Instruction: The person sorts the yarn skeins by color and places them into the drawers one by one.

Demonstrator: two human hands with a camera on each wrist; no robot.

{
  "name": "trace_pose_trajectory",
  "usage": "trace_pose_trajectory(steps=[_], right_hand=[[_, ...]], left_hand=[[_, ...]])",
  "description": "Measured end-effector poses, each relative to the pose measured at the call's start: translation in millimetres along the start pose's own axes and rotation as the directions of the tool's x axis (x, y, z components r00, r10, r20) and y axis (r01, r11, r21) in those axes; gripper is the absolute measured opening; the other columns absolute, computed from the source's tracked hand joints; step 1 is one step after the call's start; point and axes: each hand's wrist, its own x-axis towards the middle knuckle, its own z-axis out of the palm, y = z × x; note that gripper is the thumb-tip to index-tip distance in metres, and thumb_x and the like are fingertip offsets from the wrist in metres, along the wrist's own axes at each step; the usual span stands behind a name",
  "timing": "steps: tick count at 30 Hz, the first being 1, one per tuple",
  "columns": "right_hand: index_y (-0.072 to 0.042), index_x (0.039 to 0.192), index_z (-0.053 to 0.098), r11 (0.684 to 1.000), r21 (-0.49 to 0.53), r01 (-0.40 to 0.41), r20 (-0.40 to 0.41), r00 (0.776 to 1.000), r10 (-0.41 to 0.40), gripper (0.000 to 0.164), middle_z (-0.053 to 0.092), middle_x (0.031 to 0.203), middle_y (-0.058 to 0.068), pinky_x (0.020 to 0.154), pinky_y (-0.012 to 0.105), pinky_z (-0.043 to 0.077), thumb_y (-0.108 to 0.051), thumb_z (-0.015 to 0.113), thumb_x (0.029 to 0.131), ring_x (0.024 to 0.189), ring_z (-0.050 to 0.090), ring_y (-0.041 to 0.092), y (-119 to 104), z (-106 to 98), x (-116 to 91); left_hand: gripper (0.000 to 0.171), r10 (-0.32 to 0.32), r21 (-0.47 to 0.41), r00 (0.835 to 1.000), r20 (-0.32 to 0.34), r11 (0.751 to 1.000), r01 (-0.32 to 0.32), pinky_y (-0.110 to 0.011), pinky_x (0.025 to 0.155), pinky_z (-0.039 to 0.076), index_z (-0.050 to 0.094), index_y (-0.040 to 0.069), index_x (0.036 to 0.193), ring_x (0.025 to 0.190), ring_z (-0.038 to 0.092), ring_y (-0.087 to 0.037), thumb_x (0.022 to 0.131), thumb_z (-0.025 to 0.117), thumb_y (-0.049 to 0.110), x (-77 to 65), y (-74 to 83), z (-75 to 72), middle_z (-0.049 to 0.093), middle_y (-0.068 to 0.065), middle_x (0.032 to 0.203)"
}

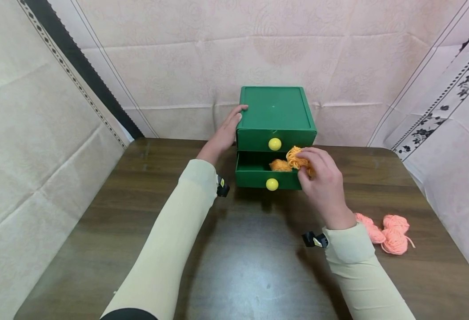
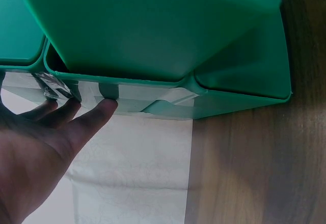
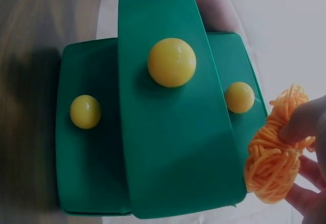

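Note:
A green drawer cabinet [image 1: 276, 106] with yellow knobs stands at the back of the table. Its middle drawer [image 1: 251, 178] is pulled out, and an orange yarn skein [image 1: 279, 166] lies inside. Over the right front of that drawer, my right hand [image 1: 324, 184] pinches another orange yarn skein [image 3: 274, 165] between thumb and fingers. My left hand [image 1: 224, 135] rests against the cabinet's left side, its extended fingertips touching the taped green wall [image 2: 153, 95] in the left wrist view. The right wrist view shows the top and bottom drawers pushed in.
Pink yarn skeins [image 1: 395, 234] lie on the wooden table [image 1: 138, 249] to the right, partly behind my right wrist. A pale patterned cloth [image 1: 274, 58] hangs behind the cabinet and along both sides.

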Motion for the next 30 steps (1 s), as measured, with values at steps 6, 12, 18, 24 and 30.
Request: trace_pose_trajectory(steps=[6,12,18,24,30], right_hand=[[-0.003,0.104,0.068,1.0,0.016,0.027,-0.003,1.0,-0.027,0.027,0.064,0.116,0.012,0.094,0.042,0.049,0.01,0.063,0.081,0.11,0.058,0.027,-2.9,4.1,0.4],[-0.003,0.105,0.068,0.999,0.034,0.029,0.006,1.0,-0.029,0.026,0.064,0.116,0.011,0.096,0.04,0.049,0.009,0.064,0.082,0.11,0.058,0.026,-4.3,8.3,0.4],[-0.004,0.105,0.068,0.998,0.039,0.04,0.022,0.999,-0.04,0.025,0.064,0.117,0.011,0.096,0.04,0.049,0.008,0.066,0.083,0.111,0.058,0.026,-6.5,12.0,0.8],[-0.005,0.106,0.068,0.997,0.056,0.053,0.048,0.997,-0.056,0.027,0.064,0.118,0.01,0.098,0.037,0.049,0.007,0.067,0.083,0.111,0.058,0.025,-9.6,14.5,1.2],[-0.005,0.106,0.067,0.995,0.054,0.086,0.059,0.994,-0.089,0.026,0.064,0.119,0.009,0.098,0.037,0.049,0.007,0.067,0.083,0.113,0.057,0.025,-11.0,17.9,1.6]], left_hand=[[0.044,0.006,-0.001,1.0,0.002,1.0,-0.006,-0.052,0.114,0.027,0.025,0.034,0.151,0.144,0.024,-0.024,0.107,0.019,0.035,0.1,-0.3,-0.5,0.013,0.002,0.162],[0.044,0.005,-0.009,1.0,0.003,1.0,-0.005,-0.052,0.114,0.028,0.025,0.034,0.151,0.144,0.024,-0.024,0.107,0.019,0.035,0.3,-0.8,-0.8,0.013,0.002,0.162],[0.044,0.0,-0.003,1.0,-0.003,1.0,0.0,-0.053,0.115,0.025,0.025,0.034,0.151,0.144,0.023,-0.023,0.107,0.019,0.035,-0.3,-0.1,-0.7,0.013,0.003,0.162],[0.044,0.004,-0.018,1.0,-0.004,1.0,-0.004,-0.052,0.114,0.026,0.025,0.033,0.151,0.144,0.024,-0.024,0.108,0.019,0.034,-0.1,0.2,-0.6,0.013,0.002,0.162],[0.044,0.003,-0.018,1.0,-0.007,1.0,-0.003,-0.052,0.114,0.027,0.025,0.033,0.151,0.143,0.025,-0.024,0.108,0.019,0.034,0.0,0.5,-0.3,0.014,0.002,0.162]])
